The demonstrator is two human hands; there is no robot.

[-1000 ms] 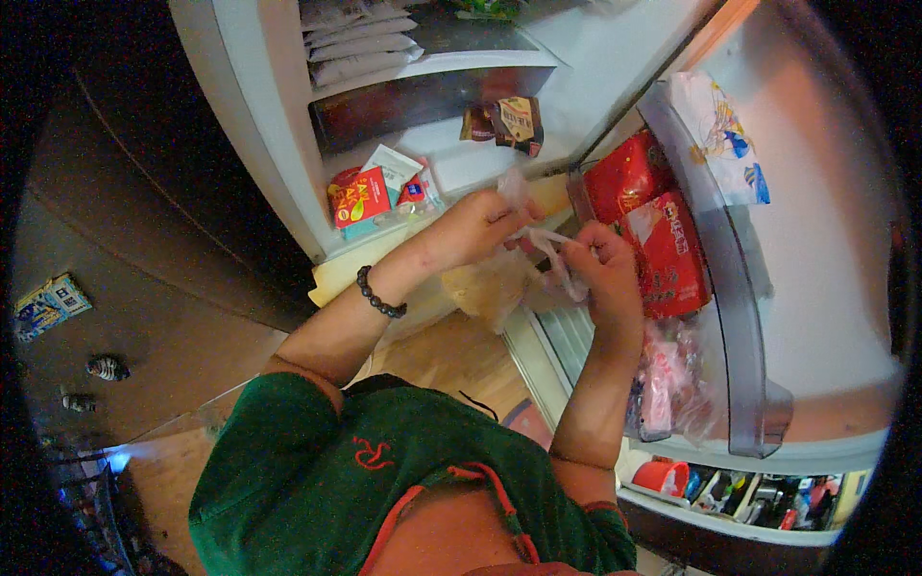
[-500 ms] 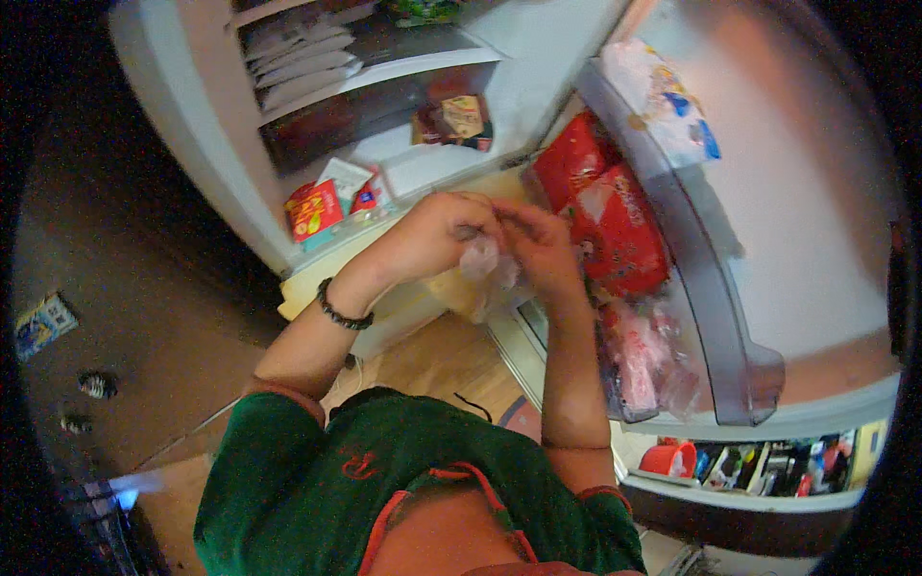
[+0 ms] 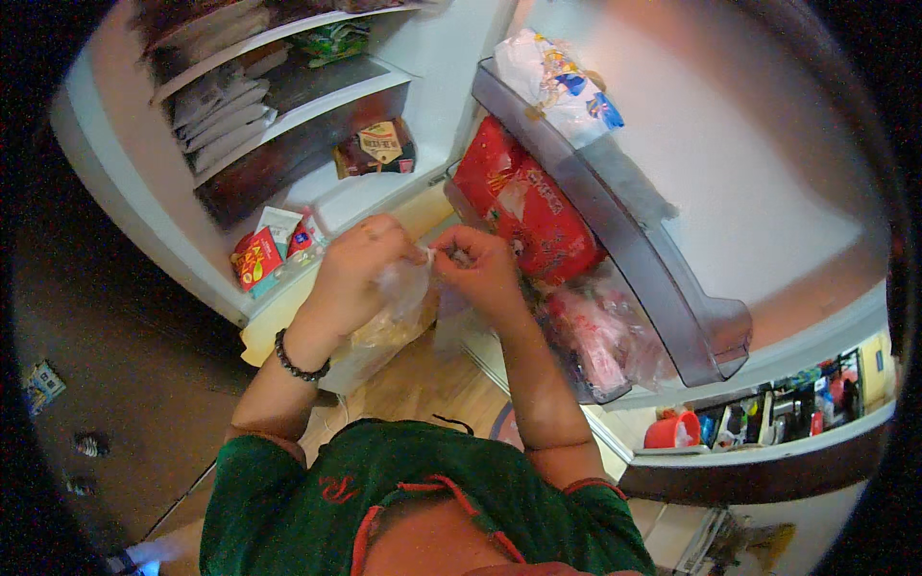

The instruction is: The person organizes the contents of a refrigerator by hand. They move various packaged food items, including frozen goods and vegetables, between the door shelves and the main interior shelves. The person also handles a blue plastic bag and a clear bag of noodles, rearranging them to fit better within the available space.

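A clear plastic bag [image 3: 389, 322] with something pale yellowish inside hangs below my hands, in front of the opened fridge. My left hand [image 3: 363, 264] is closed on the bag's gathered top. Beside it, my right hand [image 3: 477, 269] pinches the top of the same bag, fingertips almost touching the left ones. What exactly lies in the bag is blurred. Just right of my right hand, a red package [image 3: 528, 206] stands in the door's bin, with a pink-and-clear plastic bag [image 3: 595, 331] nearer to me.
Fridge shelves [image 3: 307, 106] hold stacked grey packets [image 3: 226, 110] and a brown pouch [image 3: 379, 149]. A red packet [image 3: 257, 259] lies low at the left. The grey door bin [image 3: 615, 202] carries a white package [image 3: 557, 82]. A red cup [image 3: 674, 430] stands among items at the right.
The view has shifted, so the fridge and door sit further left. My fingers have drawn together at the bag's top, and more of the bag shows below my left hand.
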